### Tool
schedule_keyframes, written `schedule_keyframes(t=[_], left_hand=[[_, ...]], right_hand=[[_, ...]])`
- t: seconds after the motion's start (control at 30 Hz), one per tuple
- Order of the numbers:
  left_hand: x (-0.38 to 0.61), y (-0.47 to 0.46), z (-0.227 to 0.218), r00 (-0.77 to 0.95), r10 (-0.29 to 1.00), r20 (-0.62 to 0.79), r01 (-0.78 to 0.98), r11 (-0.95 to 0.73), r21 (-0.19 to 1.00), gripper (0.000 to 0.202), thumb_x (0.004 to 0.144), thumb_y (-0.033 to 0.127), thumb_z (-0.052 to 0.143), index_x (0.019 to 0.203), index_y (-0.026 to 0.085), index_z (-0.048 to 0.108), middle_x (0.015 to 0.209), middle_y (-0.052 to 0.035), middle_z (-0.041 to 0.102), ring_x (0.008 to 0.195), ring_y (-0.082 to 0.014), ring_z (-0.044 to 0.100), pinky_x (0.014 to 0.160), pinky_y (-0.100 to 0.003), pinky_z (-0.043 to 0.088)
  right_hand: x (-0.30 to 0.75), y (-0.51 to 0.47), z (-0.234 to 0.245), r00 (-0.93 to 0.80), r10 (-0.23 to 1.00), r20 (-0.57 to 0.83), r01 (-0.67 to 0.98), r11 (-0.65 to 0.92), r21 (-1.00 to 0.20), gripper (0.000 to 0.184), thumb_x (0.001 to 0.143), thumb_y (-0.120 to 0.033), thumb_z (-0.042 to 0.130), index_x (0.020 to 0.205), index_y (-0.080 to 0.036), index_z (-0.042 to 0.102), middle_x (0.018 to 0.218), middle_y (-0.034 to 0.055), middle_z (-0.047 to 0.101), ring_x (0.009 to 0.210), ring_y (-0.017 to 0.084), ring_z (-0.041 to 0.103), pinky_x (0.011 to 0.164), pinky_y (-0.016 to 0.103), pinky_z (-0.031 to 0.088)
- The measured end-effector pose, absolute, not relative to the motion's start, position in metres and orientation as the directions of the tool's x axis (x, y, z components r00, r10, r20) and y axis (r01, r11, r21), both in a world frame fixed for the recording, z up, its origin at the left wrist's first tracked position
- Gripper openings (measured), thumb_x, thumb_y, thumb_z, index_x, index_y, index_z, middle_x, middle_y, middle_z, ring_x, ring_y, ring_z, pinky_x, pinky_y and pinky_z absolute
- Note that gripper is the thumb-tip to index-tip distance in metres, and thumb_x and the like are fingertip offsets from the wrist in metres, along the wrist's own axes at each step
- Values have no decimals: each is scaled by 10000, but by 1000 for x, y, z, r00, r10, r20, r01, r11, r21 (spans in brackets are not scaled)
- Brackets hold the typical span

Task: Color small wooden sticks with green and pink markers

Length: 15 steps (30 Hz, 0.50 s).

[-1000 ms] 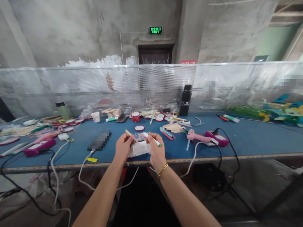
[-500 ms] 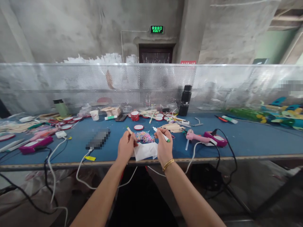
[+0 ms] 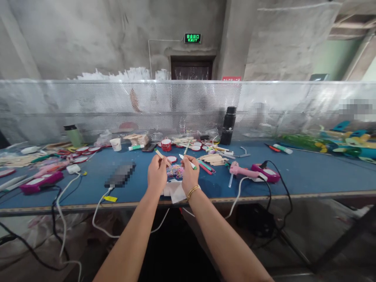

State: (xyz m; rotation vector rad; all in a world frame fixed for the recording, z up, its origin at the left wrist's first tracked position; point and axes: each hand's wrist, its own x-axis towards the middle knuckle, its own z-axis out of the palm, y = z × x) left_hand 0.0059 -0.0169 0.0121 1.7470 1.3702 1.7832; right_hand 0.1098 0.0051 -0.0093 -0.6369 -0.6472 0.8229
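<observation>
My left hand (image 3: 157,174) is closed round a flat wooden craft stick (image 3: 160,154) that points up and to the left. My right hand (image 3: 189,175) pinches a white marker with a green end (image 3: 188,161), its tip aimed toward the stick. Both hands hover close together above a small pile of coloured rubber bands (image 3: 175,170) and a white sheet of paper (image 3: 174,190) near the front edge of the blue table (image 3: 308,172). A gold bracelet sits on my right wrist.
A pink glue gun (image 3: 242,170) and a magenta power unit (image 3: 266,174) with cables lie to the right. A black bottle (image 3: 228,125) stands at the back by the perforated metal screen (image 3: 88,105). A phone (image 3: 120,175) lies left; sticks, red lids and tools clutter the far side.
Both hands have lifted and moved back together, farther from the table edge, bringing the marker tip closer to the stick. The white paper now lies partly under my wrists.
</observation>
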Motion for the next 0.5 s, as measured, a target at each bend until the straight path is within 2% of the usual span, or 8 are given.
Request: schedule_keyframes(t=[0.1, 0.2, 0.37, 0.5], left_hand=[[24, -11, 20, -178, 742, 647, 246, -603, 759, 205, 961, 363, 523, 829, 213, 569, 791, -28, 682, 774, -187, 643, 763, -289, 481], [35, -3, 13, -171, 782, 599, 193, -570, 799, 169, 947, 332, 519, 835, 212, 560, 712, 3, 622, 644, -161, 570, 670, -269, 449], [30, 6, -8, -159, 870, 466, 225, -428, 875, 221, 942, 329, 507, 763, 208, 551, 673, 14, 582, 614, -148, 520, 615, -256, 397], [27, 8, -13, -9, 941, 338, 302, -320, 898, 241, 914, 259, 514, 678, 214, 509, 634, 12, 590, 579, -145, 531, 607, -258, 397]], right_hand=[[109, 7, -16, 544, 777, 315, -366, 558, -744, 231, 785, -383, 643, 883, -176, 613, 795, -12, 606, 718, 119, 536, 695, 259, 471], [108, 3, -18, 536, 762, 363, -325, 583, -744, 241, 796, -385, 640, 911, -175, 615, 841, -1, 614, 744, 127, 549, 717, 269, 483], [106, 3, -20, 587, 762, 274, -371, 554, -745, 266, 807, -406, 632, 972, -201, 598, 815, -27, 580, 722, 121, 552, 699, 259, 481], [109, 11, -23, 609, 775, 170, -448, 513, -732, 249, 777, -388, 642, 936, -204, 592, 779, -31, 565, 699, 119, 537, 672, 251, 479]])
